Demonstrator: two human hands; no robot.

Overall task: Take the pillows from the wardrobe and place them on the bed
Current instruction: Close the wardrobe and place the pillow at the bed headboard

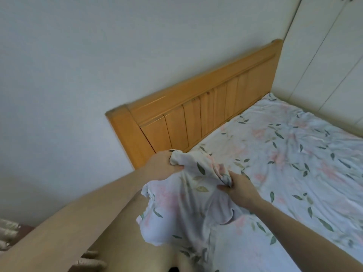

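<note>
Bed [294, 154] fills the right half of the frame, its headboard [196, 107] at center against the wall [78, 65] at upper left. Wardrobe [324, 65] stands at upper right, behind the bed. At lower center, 2 hands, left hand [163, 165] and right hand [239, 189], grip a pillow [186, 209] at the bed's near edge.

No readable text — no labels, brands, numbers or signs anywhere in view.

Pale plain wall [68, 65] behind slatted wooden headboard [196, 114]; white panelled doors [324, 65] at right, soft daylight.
</note>
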